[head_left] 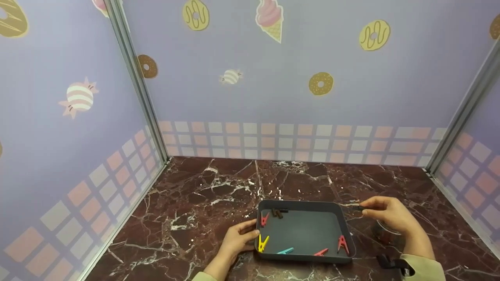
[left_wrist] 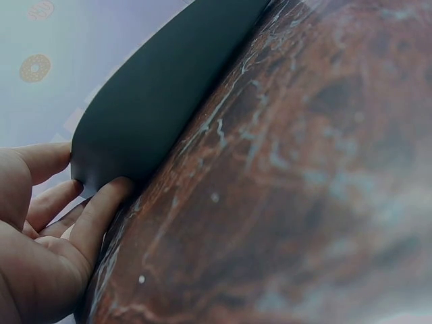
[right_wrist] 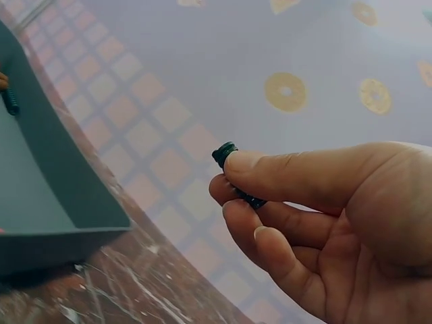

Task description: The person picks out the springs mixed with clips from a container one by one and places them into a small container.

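A dark grey tray rests on the marbled tabletop. My left hand holds its left side, thumb at the rim; in the left wrist view, several fingers touch the tray's outer wall. To the right of the tray, my right hand is raised, pinching a small dark ridged cylinder between thumb and fingers. A few dark brown cylinders lie in the tray's far left corner. Along its edges are a yellow clothespin, a blue clothespin and red clothespins.
Below my right hand stands a clear jar, partly hidden, its contents unclear. A black device sits at the right wrist. Patterned wall panels enclose the marbled table at the back and sides.
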Tool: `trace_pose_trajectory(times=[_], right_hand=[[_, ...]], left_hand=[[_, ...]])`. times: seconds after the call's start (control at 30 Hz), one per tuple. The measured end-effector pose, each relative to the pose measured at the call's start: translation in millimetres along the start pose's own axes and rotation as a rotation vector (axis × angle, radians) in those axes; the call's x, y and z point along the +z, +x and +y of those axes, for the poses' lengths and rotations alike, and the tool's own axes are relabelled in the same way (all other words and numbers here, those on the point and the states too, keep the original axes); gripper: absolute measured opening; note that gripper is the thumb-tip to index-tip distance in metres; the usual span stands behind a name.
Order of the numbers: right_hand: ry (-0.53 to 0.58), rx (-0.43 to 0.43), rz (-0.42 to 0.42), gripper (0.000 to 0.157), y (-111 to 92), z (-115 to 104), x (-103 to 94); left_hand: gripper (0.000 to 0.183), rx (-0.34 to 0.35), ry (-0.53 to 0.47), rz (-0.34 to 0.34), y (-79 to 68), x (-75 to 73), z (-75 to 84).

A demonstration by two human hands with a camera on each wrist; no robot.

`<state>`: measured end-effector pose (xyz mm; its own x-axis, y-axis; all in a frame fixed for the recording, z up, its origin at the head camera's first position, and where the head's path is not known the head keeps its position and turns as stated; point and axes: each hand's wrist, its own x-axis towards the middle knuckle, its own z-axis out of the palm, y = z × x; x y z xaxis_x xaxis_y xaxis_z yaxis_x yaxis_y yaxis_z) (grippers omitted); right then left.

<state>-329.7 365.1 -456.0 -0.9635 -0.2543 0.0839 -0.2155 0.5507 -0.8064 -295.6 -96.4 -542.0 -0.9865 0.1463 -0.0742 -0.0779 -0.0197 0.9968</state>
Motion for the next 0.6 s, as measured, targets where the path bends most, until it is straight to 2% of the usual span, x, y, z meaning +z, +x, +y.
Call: trace_pose_trajectory(times=[0.23, 0.47, 0.6], right_hand=[[0.04, 0.114, 0.041, 0.042, -9.8, 7.3, -14.7], [0.013, 0.173, 0.081, 0.047, -18.7, 13.7, -24.2], [-0.02, 0.197, 0.111, 0.049, -23.6, 21.3, -30.7]], left_hand=[[0.053, 0.002, 0.005, -0.001, 0.8, 0.1, 0.0], [0.053, 0.008, 0.003, -0.001, 1.6, -0.4, -0.8], [0.05, 0.064, 0.086, 0.011, 1.9, -1.6, -1.3]])
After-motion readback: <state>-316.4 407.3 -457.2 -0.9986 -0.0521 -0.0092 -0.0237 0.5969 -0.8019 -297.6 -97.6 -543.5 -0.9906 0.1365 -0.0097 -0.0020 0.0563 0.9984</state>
